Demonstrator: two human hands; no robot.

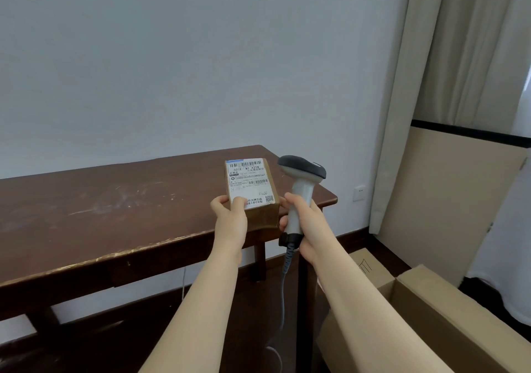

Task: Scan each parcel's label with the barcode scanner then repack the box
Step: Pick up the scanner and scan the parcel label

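Note:
A small brown cardboard parcel [260, 214] with a white shipping label [249, 183] on its top face is held above the right end of the wooden table. My left hand [230, 214] grips its near left corner, thumb on the label. Just right of the parcel, my right hand [301, 223] is closed around the handle of a white barcode scanner [301, 183]. The scanner stands upright, its dark grey head level with the parcel's far end. Its coiled grey cable [287, 260] hangs down from the handle.
The dark wooden table [115, 214] stands against a pale wall. An open cardboard box [431, 309] sits on the floor at lower right, below my right arm. A cream curtain [416, 85] and a beige panel stand to the right.

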